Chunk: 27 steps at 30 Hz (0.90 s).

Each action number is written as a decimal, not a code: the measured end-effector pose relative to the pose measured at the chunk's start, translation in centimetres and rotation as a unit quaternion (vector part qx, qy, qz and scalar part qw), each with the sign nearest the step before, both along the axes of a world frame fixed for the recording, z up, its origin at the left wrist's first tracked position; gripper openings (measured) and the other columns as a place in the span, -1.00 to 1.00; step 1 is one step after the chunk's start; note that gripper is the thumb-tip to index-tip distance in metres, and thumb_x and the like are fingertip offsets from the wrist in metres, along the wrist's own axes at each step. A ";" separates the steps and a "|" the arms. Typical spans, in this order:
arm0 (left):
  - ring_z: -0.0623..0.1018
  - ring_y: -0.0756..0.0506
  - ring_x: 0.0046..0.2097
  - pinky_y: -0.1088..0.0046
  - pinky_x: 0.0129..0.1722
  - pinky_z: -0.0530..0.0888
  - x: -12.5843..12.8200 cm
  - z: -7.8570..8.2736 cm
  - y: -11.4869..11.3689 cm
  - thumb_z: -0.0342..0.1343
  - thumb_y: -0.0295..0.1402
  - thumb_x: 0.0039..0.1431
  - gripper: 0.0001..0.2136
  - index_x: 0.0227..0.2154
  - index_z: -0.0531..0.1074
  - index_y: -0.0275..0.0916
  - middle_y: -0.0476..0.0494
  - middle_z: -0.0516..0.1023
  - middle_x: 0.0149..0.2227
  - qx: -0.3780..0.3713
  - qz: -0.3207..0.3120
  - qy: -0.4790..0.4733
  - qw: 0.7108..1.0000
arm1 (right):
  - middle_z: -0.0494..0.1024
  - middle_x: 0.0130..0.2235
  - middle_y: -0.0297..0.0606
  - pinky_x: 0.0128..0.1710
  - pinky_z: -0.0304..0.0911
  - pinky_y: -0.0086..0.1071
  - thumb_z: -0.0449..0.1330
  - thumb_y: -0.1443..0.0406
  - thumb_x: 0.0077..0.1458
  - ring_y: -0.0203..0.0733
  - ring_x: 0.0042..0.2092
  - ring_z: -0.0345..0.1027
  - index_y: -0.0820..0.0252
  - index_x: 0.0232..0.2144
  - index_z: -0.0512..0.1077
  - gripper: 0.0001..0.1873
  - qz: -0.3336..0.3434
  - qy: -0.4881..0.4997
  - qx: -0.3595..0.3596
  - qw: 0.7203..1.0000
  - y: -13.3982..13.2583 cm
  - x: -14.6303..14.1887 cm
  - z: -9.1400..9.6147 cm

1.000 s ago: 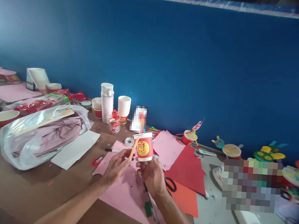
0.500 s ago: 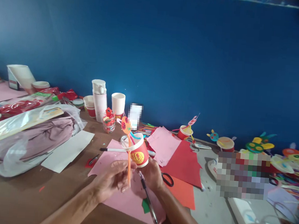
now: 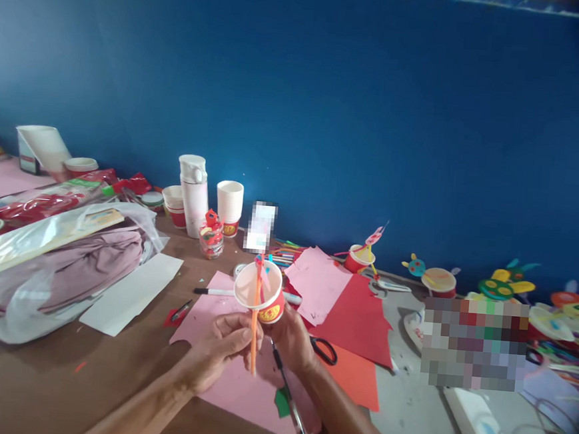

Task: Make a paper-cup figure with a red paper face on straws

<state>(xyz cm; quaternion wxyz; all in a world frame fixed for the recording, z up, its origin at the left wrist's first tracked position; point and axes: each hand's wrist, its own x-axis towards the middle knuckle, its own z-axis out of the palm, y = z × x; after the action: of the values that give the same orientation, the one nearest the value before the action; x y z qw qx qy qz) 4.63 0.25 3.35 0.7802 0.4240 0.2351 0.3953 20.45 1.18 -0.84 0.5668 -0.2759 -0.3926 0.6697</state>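
Left fingers point(image 3: 234, 338) pinch an orange straw point(image 3: 253, 351) below the red cup point(image 3: 271, 311) the right hand point(image 3: 292, 341) grips

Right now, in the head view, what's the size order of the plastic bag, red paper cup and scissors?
The plastic bag looks largest. The red paper cup and scissors look close; the cup sits nearer the camera, so I can't rank them.

Nothing legible; gold emblem point(image 3: 268, 314) on red paper cup point(image 3: 258, 291) unreadable.
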 end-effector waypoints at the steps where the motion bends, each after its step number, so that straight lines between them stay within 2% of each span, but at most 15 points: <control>1: 0.44 0.02 -0.52 0.51 -0.52 0.38 0.0 0.1 0.0 0.25 -0.24 -0.06 -0.79 -0.52 0.48 -0.31 -0.08 0.44 -0.50 0.005 0.009 -0.001 1.000 | 0.52 -0.30 -0.18 -0.37 0.19 -0.29 -0.07 0.05 0.15 -0.11 -0.32 0.36 0.18 -0.12 0.37 -0.57 0.003 -0.003 0.000 1.000 0.0 0.0 0.0; 7: 0.45 0.00 -0.58 0.51 -0.57 0.35 0.1 -0.4 0.2 0.19 -0.23 0.01 -0.78 -0.47 0.44 -0.33 -0.11 0.49 -0.56 0.050 0.045 0.016 0.998 | 0.51 -0.33 -0.19 -0.37 0.19 -0.32 -0.16 -0.05 0.17 -0.15 -0.35 0.37 0.17 -0.04 0.29 -0.46 0.002 -0.035 0.001 0.999 0.1 0.2 0.3; 10: 0.49 -0.03 -0.54 0.47 -0.51 0.40 0.1 -0.6 0.4 0.15 -0.25 0.06 -0.80 -0.47 0.43 -0.32 -0.12 0.52 -0.55 0.090 0.082 0.051 0.991 | 0.50 -0.30 -0.16 -0.39 0.20 -0.34 -0.16 -0.06 0.17 -0.18 -0.36 0.36 0.19 -0.04 0.28 -0.45 -0.043 -0.098 0.002 0.994 0.1 0.5 0.2; 13: 0.51 -0.04 -0.53 0.45 -0.46 0.43 0.2 -0.3 0.5 0.15 -0.25 0.06 -0.80 -0.49 0.43 -0.31 -0.12 0.53 -0.58 0.113 0.128 0.102 0.980 | 0.49 -0.34 -0.19 -0.40 0.18 -0.38 -0.04 -0.01 0.15 -0.22 -0.39 0.34 0.22 -0.12 0.34 -0.53 -0.096 -0.206 0.015 0.974 0.0 1.3 0.0; 16: 0.50 -0.04 -0.55 0.45 -0.46 0.44 0.3 0.4 0.5 0.17 -0.24 0.01 -0.80 -0.51 0.43 -0.30 -0.11 0.52 -0.62 0.111 0.169 0.132 0.970 | 0.48 -0.39 -0.24 -0.42 0.16 -0.40 0.08 0.06 0.11 -0.24 -0.41 0.31 0.23 -0.22 0.41 -0.64 -0.101 -0.269 0.026 0.957 -0.1 2.3 -0.3; 20: 0.51 -0.04 -0.52 0.47 -0.45 0.43 0.0 0.7 0.7 0.16 -0.29 0.01 -0.85 -0.51 0.41 -0.28 -0.11 0.55 -0.58 0.092 0.213 0.147 0.962 | 0.48 -0.42 -0.27 -0.40 0.16 -0.37 0.15 0.13 0.04 -0.21 -0.41 0.31 0.20 -0.33 0.46 -0.74 -0.095 -0.360 0.041 0.927 -0.8 3.8 -0.2; 23: 0.50 -0.03 -0.52 0.48 -0.45 0.43 -0.1 0.2 1.2 0.16 -0.29 0.01 -0.84 -0.51 0.41 -0.29 -0.10 0.55 -0.55 0.076 0.230 0.125 0.962 | 0.51 -0.40 -0.29 -0.38 0.16 -0.37 0.14 0.17 0.04 -0.18 -0.37 0.32 0.17 -0.33 0.47 -0.78 -0.108 -0.471 0.055 0.874 -1.8 5.0 0.3; 24: 0.50 -0.02 -0.52 0.47 -0.44 0.44 -0.1 -0.1 1.4 0.17 -0.29 0.01 -0.84 -0.50 0.41 -0.30 -0.10 0.55 -0.54 0.071 0.234 0.112 0.963 | 0.52 -0.41 -0.30 -0.39 0.16 -0.38 0.10 0.17 0.06 -0.18 -0.39 0.33 0.15 -0.32 0.47 -0.78 -0.115 -0.542 0.065 0.830 -2.2 5.3 0.5; 27: 0.51 -0.02 -0.50 0.46 -0.42 0.45 -0.2 -1.0 1.9 0.20 -0.28 -0.02 -0.83 -0.47 0.42 -0.31 -0.08 0.54 -0.52 0.055 0.243 0.072 0.966 | 0.52 -0.41 -0.30 -0.42 0.12 -0.39 0.07 0.19 0.06 -0.19 -0.41 0.34 0.12 -0.30 0.46 -0.78 -0.135 -0.641 0.065 0.753 -3.2 6.1 1.0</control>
<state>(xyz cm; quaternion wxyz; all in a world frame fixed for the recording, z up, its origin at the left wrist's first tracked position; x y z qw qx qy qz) 4.46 2.15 2.38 0.6174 0.4239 0.3643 0.5536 26.60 -1.98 0.18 0.2830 -0.6532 -0.6651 0.2255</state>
